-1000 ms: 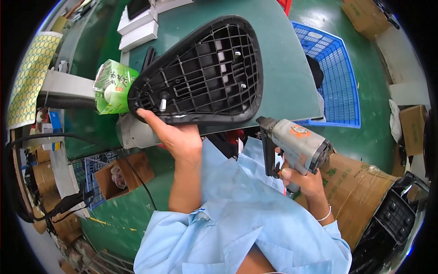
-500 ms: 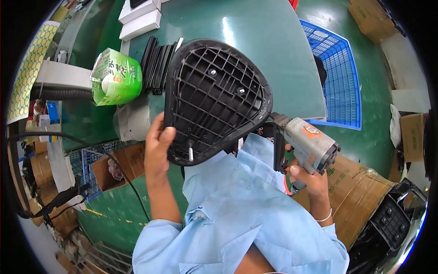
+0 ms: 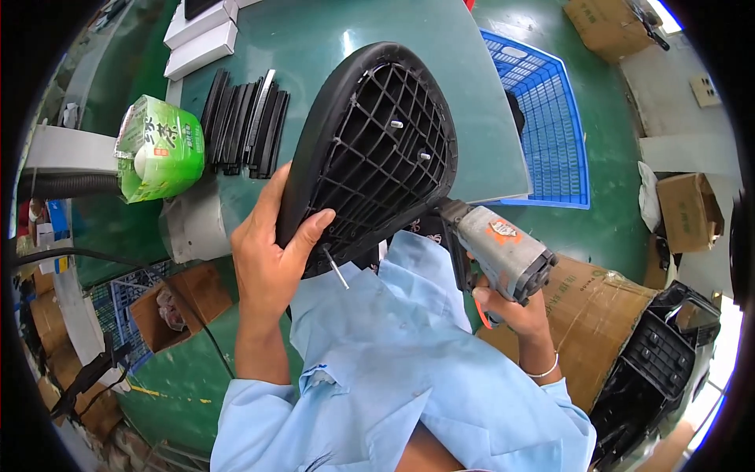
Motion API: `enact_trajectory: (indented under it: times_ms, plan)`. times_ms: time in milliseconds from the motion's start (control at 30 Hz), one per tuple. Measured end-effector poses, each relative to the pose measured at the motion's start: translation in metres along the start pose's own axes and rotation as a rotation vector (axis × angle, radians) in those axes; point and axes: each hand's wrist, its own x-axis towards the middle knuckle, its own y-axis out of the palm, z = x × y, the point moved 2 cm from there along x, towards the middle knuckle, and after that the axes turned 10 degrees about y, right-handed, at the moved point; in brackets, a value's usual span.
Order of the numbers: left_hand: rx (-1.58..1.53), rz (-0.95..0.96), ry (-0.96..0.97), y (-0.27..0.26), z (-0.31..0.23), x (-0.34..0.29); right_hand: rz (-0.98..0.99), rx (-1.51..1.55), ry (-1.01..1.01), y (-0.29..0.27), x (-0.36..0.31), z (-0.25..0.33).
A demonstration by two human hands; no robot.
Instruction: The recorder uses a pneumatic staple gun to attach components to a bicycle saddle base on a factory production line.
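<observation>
My left hand (image 3: 271,240) grips the lower left edge of a black padded seat (image 3: 373,161), thumb on the underside and fingers behind. The seat is tilted, its ribbed plastic grid facing me. Two short metal studs stick out of the grid, and a longer metal rod (image 3: 336,269) juts from the narrow end near my thumb. In my right hand (image 3: 515,311) is a grey pneumatic stapler (image 3: 503,244), fingers wrapped round its handle. The stapler's nose meets or nearly meets the seat's lower right rim; contact cannot be made out.
Black strips (image 3: 244,122) lie on the green table (image 3: 307,47), beside a bright green cut-open package (image 3: 161,149) and white boxes (image 3: 200,51). A blue plastic crate (image 3: 550,118) stands right of the table. A large cardboard box (image 3: 590,322) is close to my right arm.
The seat has tilted, its left edge rising so its padded side shows. My left thumb now lies over the underside. The stapler stays near the right rim; the whole view has shifted slightly.
</observation>
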Motion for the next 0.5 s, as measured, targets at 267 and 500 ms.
enact_trajectory:
  times_ms: [267,500]
  plan:
    - [-0.009,-0.039,-0.021,0.011,0.0,0.006,-0.007,-0.077,0.073,0.005,0.001,0.01]
    - [-0.053,-0.05,0.026,0.012,0.0,0.005,-0.061,-0.06,0.089,0.01,0.003,0.022]
